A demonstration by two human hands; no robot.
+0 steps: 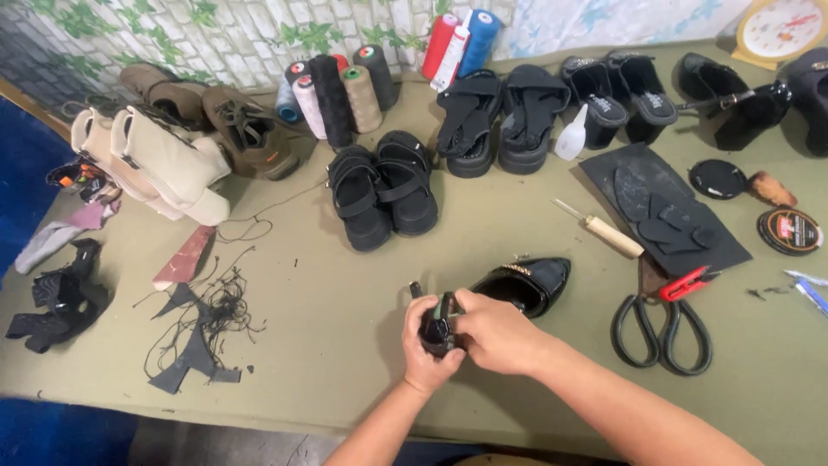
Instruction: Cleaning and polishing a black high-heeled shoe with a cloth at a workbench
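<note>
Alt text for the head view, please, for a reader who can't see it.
Both hands, left hand and right hand, grip a glossy black shoe over an olive table. Its mate, large scissors, black sandals and thread spools lie around.

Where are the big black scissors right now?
The scissors lie on the table's right side, just right of the person's right hand, below the black rubber sheet.

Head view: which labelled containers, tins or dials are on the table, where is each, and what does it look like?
Round tin: right edge, black lid with red and white label.
Tubes: back centre, upright, red, white and blue.
Glue bottle: right of the black sandals, small, white.
Clock: back right corner, round, yellow rim, pale face.
</note>
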